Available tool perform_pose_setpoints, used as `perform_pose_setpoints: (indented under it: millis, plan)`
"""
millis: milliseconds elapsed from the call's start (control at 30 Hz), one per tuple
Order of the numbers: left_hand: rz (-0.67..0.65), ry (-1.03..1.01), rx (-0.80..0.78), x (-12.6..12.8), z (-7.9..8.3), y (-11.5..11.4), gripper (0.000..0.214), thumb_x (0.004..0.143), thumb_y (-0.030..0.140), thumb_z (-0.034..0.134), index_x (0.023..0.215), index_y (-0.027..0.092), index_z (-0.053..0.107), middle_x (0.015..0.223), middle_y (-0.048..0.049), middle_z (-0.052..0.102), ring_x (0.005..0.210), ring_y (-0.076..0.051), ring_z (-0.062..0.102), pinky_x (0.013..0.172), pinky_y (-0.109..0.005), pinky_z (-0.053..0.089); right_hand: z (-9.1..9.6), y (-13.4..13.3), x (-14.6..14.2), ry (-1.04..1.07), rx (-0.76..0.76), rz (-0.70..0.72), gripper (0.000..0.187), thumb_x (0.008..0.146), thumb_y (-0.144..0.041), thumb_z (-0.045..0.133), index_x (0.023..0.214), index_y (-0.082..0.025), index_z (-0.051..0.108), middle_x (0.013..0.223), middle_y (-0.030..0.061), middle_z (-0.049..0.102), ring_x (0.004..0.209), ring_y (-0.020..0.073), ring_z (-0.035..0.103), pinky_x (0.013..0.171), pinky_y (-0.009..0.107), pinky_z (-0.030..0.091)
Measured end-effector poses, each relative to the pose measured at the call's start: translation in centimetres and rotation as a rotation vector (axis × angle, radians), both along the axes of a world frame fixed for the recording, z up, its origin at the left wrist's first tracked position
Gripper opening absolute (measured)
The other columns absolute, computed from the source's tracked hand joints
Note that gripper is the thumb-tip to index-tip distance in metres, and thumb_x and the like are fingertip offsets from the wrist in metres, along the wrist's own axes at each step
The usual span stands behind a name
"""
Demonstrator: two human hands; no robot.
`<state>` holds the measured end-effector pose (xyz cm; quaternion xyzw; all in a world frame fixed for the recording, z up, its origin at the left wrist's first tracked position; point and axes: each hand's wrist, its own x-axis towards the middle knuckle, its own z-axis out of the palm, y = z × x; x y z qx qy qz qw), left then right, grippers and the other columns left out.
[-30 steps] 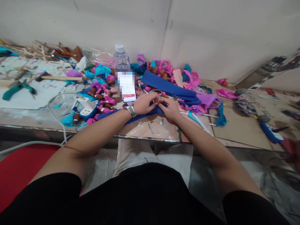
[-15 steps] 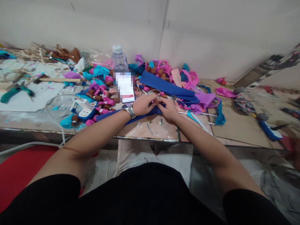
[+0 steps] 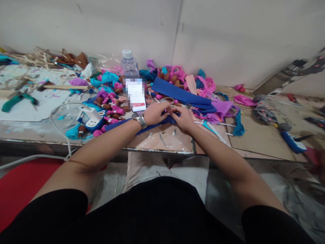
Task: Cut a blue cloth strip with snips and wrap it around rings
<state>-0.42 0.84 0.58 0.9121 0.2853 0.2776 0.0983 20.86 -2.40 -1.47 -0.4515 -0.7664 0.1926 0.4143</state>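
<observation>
My left hand (image 3: 155,114), with a metal watch on its wrist, and my right hand (image 3: 183,117) meet over the bench, fingertips pinched close together. Between and beneath them runs a long dark blue fabric strip (image 3: 149,129), gripped near its right end. The exact pinch point is small and partly hidden by the fingers. Just beyond my hands lies a second folded blue fabric piece (image 3: 180,93). A lit phone (image 3: 137,96) leans behind my left hand, partly blurred out. Knotted pink, brown and turquoise fabric bundles (image 3: 111,101) crowd around it.
A capped plastic bottle (image 3: 130,64) stands at the back. Leftward are a white-and-blue power strip (image 3: 95,120) with its cable, a hammer (image 3: 66,87) and green-handled pliers (image 3: 11,102). Purple scraps (image 3: 225,108) lie right, near cardboard (image 3: 254,135) and a blue tool (image 3: 291,142).
</observation>
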Motion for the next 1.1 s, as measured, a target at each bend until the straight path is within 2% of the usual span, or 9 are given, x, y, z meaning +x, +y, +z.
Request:
perform_pose_setpoints:
  millis: [300, 500, 733, 1100]
  plan:
    - [-0.001, 0.086, 0.047, 0.1, -0.1, 0.0, 0.015, 0.1, 0.028, 0.057, 0.11, 0.021, 0.067, 0.103, -0.0092, 0.076, 0.097, -0.027, 0.071, 0.082, -0.037, 0.049, -0.9, 0.7, 0.3, -0.058, 0.007, -0.04, 0.013, 0.088, -0.03, 0.062, 0.087, -0.022, 0.073, 0.092, 0.005, 0.076, 0.096, 0.0276, 0.062, 0.091, 0.042, 0.046]
    - [0.027, 0.027, 0.008, 0.2, -0.1, -0.3, 0.026, 0.099, 0.027, 0.057, 0.122, 0.02, 0.066, 0.112, -0.0101, 0.077, 0.1, -0.027, 0.072, 0.085, -0.038, 0.051, -0.8, 0.6, 0.3, -0.023, 0.002, -0.042, 0.014, 0.09, -0.033, 0.062, 0.085, -0.023, 0.07, 0.09, 0.0044, 0.074, 0.095, 0.0272, 0.062, 0.091, 0.042, 0.047]
    - [0.074, 0.066, 0.003, 0.0, -0.5, 0.6, 0.023, 0.099, 0.035, 0.057, 0.096, 0.02, 0.074, 0.095, -0.0093, 0.078, 0.087, -0.026, 0.071, 0.079, -0.038, 0.049, -0.4, 0.2, 0.2, 0.0, 0.019, -0.056, 0.016, 0.09, -0.036, 0.065, 0.088, -0.023, 0.073, 0.092, 0.0046, 0.077, 0.095, 0.0277, 0.066, 0.091, 0.042, 0.047]
    - [0.049, 0.043, 0.022, 0.2, -0.4, 0.3, 0.025, 0.097, 0.036, 0.058, 0.099, 0.019, 0.076, 0.095, -0.0091, 0.079, 0.083, -0.025, 0.07, 0.073, -0.037, 0.046, -0.7, 0.4, 0.4, -0.057, 0.055, -0.057, 0.015, 0.093, -0.033, 0.062, 0.086, -0.022, 0.07, 0.09, 0.0051, 0.075, 0.093, 0.0262, 0.063, 0.089, 0.04, 0.046]
